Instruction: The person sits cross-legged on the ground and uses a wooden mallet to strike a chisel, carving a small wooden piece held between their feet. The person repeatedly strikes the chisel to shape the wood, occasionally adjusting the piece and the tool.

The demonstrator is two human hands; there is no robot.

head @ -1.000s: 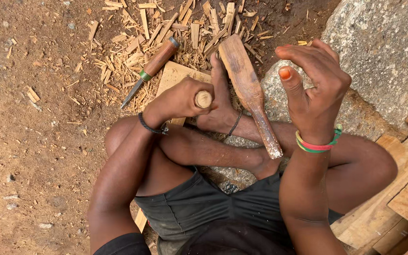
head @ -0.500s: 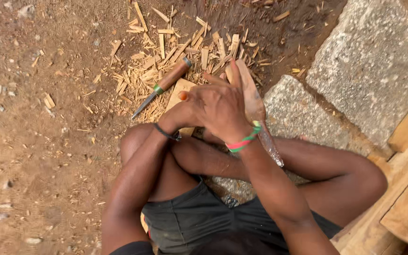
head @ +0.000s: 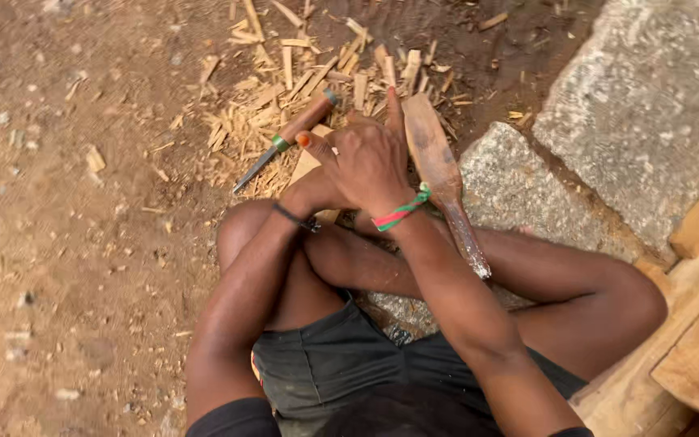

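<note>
Dirt ground (head: 82, 267): hands (head: 357, 166) (overlapping) beside chisel (head: 285, 139).

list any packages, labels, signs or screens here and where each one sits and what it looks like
None in view. There is only bare dirt ground, wood chips, a chisel with a wooden handle and a green band, a carved wooden paddle, grey stone blocks and wooden planks, none with markings.
</note>
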